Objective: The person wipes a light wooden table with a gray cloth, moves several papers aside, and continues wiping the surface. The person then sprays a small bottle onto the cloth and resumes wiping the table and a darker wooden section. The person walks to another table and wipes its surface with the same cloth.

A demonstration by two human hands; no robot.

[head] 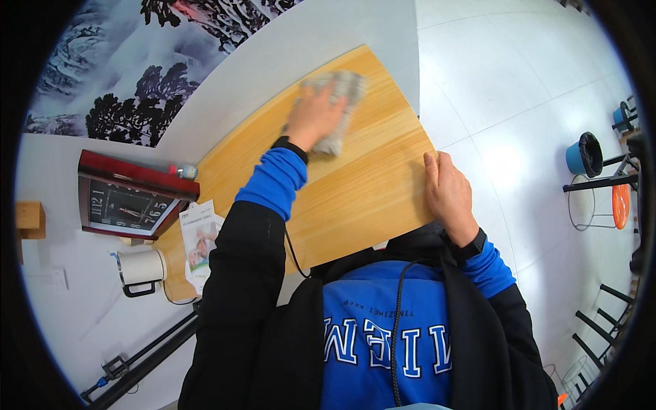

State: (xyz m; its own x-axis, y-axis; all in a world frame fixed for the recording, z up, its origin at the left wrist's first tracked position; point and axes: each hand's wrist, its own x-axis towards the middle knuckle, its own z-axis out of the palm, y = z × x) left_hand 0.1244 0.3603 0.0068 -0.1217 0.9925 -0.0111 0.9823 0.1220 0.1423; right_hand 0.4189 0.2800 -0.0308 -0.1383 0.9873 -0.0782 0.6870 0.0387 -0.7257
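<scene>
A crumpled grey-and-white cloth [344, 110] lies near the upper end of a light wooden tabletop [369, 189]. My left hand [315, 115] is palm down on this cloth, its fingers spread over it; hand and cloth are motion-blurred. At the tabletop's right edge, my right hand [448, 197] holds on, with the thumb near the top surface and the other fingers partly hidden.
On the left stand a red-framed clock [133, 202], a small bottle [184, 171], printed leaflets [197, 241] and a white kettle [143, 266]. A wall borders the table's far side. Across the floor at right are a blue bin [576, 159] and an orange-seated stool [620, 205].
</scene>
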